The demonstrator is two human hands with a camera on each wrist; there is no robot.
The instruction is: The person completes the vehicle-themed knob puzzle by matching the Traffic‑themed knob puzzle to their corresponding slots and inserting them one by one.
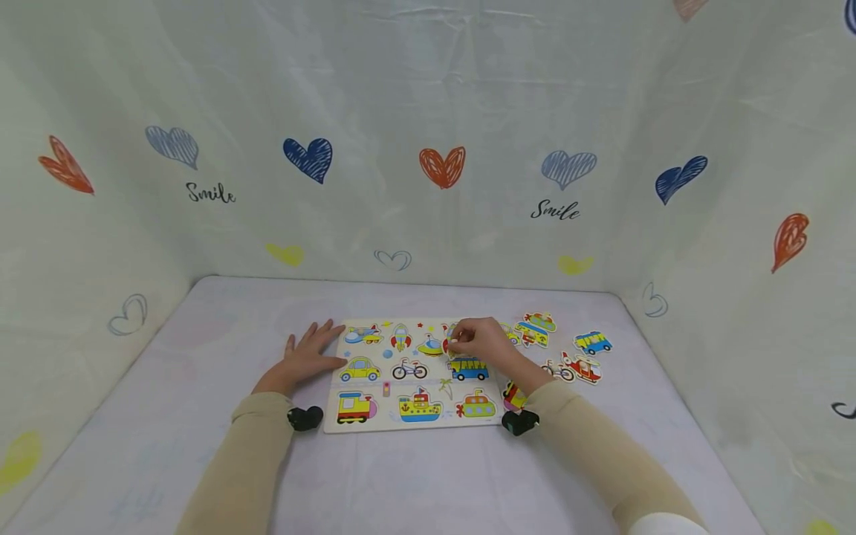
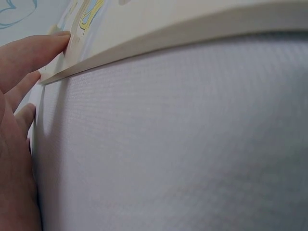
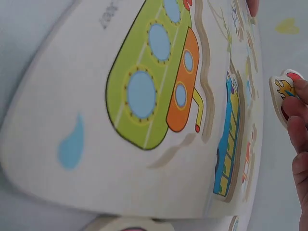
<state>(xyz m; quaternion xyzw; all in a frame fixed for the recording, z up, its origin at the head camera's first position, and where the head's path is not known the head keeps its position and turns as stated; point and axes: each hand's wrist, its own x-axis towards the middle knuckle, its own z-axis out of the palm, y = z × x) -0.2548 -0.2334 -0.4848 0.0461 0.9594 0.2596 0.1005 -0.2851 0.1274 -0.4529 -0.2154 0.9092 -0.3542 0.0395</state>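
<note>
A wooden puzzle board (image 1: 414, 425) printed with vehicles lies flat on the table. My left hand (image 1: 309, 360) is at its left side, fingers spread, the thumb touching the board's edge; the left wrist view shows the thumb (image 2: 41, 53) on the rim. Over the board's upper right, my right hand (image 1: 484, 339) pinches a small puzzle piece (image 3: 280, 92) between thumb and fingertips. The piece has a pale wooden edge with yellow and red colouring; its picture is mostly covered by the fingers. Below that hand, the board shows a blue bus (image 1: 469, 369) and a submarine (image 1: 476, 405).
Loose puzzle pieces lie to the board's right: a submarine piece (image 1: 542, 321), a bus piece (image 1: 593, 342), a helicopter piece (image 1: 584, 368) and a bicycle piece (image 1: 557, 370). A red and yellow piece (image 1: 514, 396) sits partly under the right forearm. A patterned curtain (image 1: 374, 89) surrounds the table.
</note>
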